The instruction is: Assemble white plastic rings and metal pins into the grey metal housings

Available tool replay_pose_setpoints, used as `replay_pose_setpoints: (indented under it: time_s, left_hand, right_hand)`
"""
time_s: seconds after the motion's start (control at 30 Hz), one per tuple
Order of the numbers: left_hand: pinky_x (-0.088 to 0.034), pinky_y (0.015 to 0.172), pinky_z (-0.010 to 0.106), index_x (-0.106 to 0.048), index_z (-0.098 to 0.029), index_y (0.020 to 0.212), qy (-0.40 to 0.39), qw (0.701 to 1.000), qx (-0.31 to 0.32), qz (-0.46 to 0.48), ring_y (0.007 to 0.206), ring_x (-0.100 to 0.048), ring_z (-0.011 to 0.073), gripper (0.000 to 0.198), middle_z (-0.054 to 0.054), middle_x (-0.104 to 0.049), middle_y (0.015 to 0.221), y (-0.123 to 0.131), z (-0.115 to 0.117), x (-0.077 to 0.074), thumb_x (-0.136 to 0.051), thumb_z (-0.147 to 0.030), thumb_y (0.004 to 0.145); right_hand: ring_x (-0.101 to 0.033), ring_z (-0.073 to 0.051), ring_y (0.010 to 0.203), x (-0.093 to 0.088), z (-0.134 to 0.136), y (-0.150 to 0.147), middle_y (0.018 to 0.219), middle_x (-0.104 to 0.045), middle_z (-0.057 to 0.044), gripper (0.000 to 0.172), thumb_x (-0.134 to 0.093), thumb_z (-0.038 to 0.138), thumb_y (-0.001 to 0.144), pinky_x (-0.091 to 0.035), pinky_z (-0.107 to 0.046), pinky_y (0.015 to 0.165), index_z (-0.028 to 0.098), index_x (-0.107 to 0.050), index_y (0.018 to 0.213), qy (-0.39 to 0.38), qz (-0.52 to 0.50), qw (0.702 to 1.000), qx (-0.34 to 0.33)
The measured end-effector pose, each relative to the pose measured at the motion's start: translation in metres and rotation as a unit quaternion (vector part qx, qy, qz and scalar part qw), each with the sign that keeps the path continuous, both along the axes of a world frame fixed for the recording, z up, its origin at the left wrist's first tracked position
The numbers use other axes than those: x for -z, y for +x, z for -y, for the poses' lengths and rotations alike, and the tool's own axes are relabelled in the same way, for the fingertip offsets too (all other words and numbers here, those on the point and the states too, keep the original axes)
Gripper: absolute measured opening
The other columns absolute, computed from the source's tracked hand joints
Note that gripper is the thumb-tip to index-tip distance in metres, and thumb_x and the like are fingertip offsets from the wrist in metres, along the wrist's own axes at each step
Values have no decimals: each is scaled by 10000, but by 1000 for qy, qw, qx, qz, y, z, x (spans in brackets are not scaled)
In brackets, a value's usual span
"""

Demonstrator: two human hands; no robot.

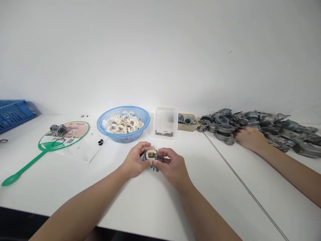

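Between my two hands, just above the white table (140, 197), is a grey metal housing (154, 168) with a cream-white ring-shaped piece (148, 156) set in its top. My left hand (137, 160) grips the housing from the left, its thumb near the ring's lower edge. From the right, my right hand (174, 167) closes on the same housing, thumb beside the other thumb. Small metal parts show in the ring's opening, too small to name. The housing's underside is largely hidden by my fingers.
Beyond my hands stand a blue basket (122, 138) of white pieces, a clear container (165, 117) with metal pins and a tray (188, 126) of metal parts. Another person's hand (250, 138) touches a pile of grey castings (225, 129). A green fan (27, 167) lies left.
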State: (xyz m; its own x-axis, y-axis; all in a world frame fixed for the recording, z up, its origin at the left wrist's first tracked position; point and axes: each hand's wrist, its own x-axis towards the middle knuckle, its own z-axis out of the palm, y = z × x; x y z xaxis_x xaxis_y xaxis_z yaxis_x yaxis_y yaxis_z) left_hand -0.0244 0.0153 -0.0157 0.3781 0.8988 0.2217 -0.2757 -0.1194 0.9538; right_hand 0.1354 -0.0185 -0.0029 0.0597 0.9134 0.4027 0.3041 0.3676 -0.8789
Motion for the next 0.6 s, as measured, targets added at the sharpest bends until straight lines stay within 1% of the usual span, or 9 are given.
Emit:
replay_pose_setpoints:
  time_s: [0.1, 0.23, 0.33, 0.47, 0.6]
  left_hand:
    - [-422, 875, 368, -443, -185, 1128, 1, 1000, 3, -4, 1006, -560, 221, 594, 112, -565, 1137, -1, -1, 1, -758, -156, 625]
    - [-415, 899, 381, -433, -181, 1145, 0, 1000, 2, -6, 1020, -563, 228, 606, 116, -569, 1139, -1, -2, 1, -753, -163, 630]
    - [-409, 914, 391, -436, -171, 1152, 10, 999, -8, -31, 1035, -560, 237, 591, 128, -572, 1141, -2, -1, 0, -738, -163, 644]
    - [-401, 932, 404, -433, -169, 1186, 52, 995, -15, -83, 1026, -569, 234, 589, 129, -592, 1126, -4, -1, -3, -712, -152, 668]
    - [-409, 934, 408, -433, -164, 1184, 56, 994, -22, -87, 998, -585, 228, 602, 125, -605, 1103, -4, 0, -5, -716, -148, 652]
  right_hand:
    - [-632, -185, 730, 1, -1, 0, 782, -635, -35, 309, -711, 335, 646, -574, -345, 689, 187, -620, 901, -1, -2, 1000, 3]
    - [-631, -196, 793, 1, 1, 0, 855, -641, -52, 361, -700, 323, 649, -566, -369, 734, 190, -605, 972, 6, -1, 1000, 0]
    - [-613, -190, 795, -1, 2, -1, 857, -633, -49, 311, -677, 295, 662, -567, -362, 714, 196, -607, 948, 17, 13, 1000, -5]
    - [-599, -181, 764, -2, 2, -1, 827, -625, -42, 281, -677, 301, 667, -566, -355, 690, 198, -616, 921, 22, 14, 1000, -8]
    - [-597, -170, 747, -1, 1, -1, 802, -623, -36, 241, -661, 293, 682, -564, -345, 688, 191, -620, 896, 28, -3, 999, -29]
